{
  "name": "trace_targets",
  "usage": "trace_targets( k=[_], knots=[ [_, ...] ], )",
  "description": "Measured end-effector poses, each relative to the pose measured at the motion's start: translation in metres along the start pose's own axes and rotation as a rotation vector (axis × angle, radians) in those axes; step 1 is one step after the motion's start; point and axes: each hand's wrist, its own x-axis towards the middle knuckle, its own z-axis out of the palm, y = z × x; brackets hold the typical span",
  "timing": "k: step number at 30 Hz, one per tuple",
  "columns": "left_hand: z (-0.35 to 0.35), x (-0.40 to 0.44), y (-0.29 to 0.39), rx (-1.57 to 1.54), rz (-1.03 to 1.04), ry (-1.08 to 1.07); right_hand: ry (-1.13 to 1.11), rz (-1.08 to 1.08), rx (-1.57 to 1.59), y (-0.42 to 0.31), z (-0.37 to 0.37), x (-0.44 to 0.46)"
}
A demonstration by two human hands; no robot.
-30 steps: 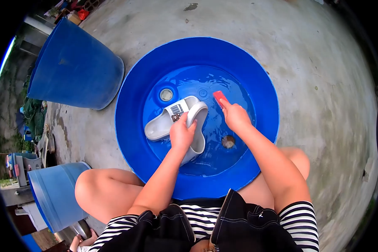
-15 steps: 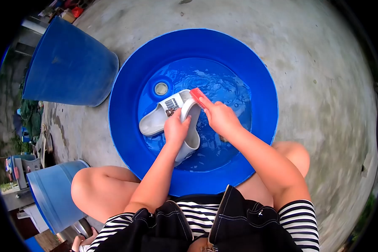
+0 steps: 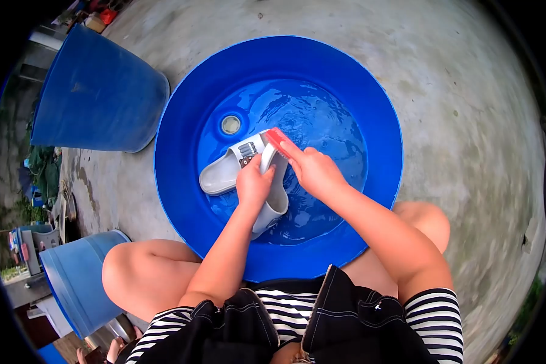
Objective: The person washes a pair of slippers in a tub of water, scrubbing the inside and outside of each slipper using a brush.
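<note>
My left hand point(image 3: 253, 183) is closed around a pale grey slide slipper point(image 3: 276, 197), which is tilted over shallow water in a round blue tub point(image 3: 179, 127). In my right hand point(image 3: 317, 172) is a red scrub brush point(image 3: 279, 139), its bristles against the upper end of that slipper. The bristle contact is partly hidden by the brush body. A second grey slipper point(image 3: 220, 175), with a dark printed design on its strap, lies in the water beside my left hand.
A round pale drain fitting point(image 3: 230, 124) sits in the tub floor. To the left, a large blue bucket point(image 3: 100, 97) lies tipped, and a lighter blue barrel point(image 3: 82, 279) stands nearer. My bent knees flank the tub. Concrete ground point(image 3: 467, 121) surrounds it.
The brush and my right hand have shifted slightly to the left along the slipper's upper end. My left hand keeps its grip. The water ripples have changed.
</note>
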Motion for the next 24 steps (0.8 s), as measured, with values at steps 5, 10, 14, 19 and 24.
trace_targets(
  k=[5,10,14,19,24],
  knots=[
    [-0.001,0.001,0.003,-0.058,-0.002,0.007,-0.052,-0.032,-0.002,-0.021,-0.007,-0.011],
    [0.001,-0.006,0.008,-0.052,0.010,-0.037,0.000,0.117,-0.044,0.013,-0.002,0.007],
    [-0.003,-0.002,0.000,-0.120,0.011,0.014,0.019,0.015,-0.060,-0.013,0.000,-0.009],
    [-0.007,-0.008,0.023,-0.169,0.025,-0.011,-0.121,0.329,-0.193,0.052,-0.002,0.016],
    [-0.003,0.004,-0.001,-0.208,0.024,0.023,-0.097,0.405,-0.194,0.077,0.006,0.014]
  ],
)
